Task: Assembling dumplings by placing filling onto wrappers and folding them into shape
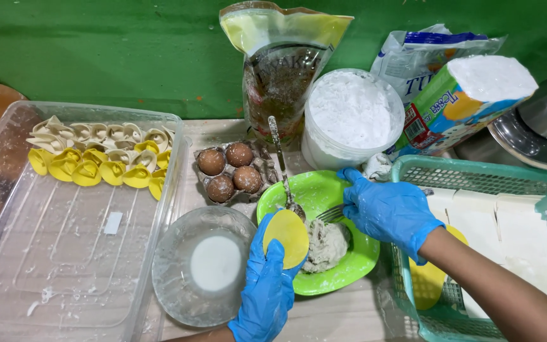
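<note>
The person is at the filling step: the left hand (267, 278) cups a yellow wrapper (287, 237) beside the green plate (349, 266), while the right hand (387, 212) grips a fork (332, 214) over the filling (325, 246), which must next be scooped onto the wrapper.

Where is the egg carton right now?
In the head view, the egg carton sits at centre, between the clear tray on its left and the green plate on its right, just behind the glass bowl.

The right hand (387, 209) covers the fork's (331, 215) handle; the teal basket (476, 174) and metal bowl (533, 126) run off the right edge, and the spoon's (282, 166) bowl sinks into filling (325, 246).
</note>
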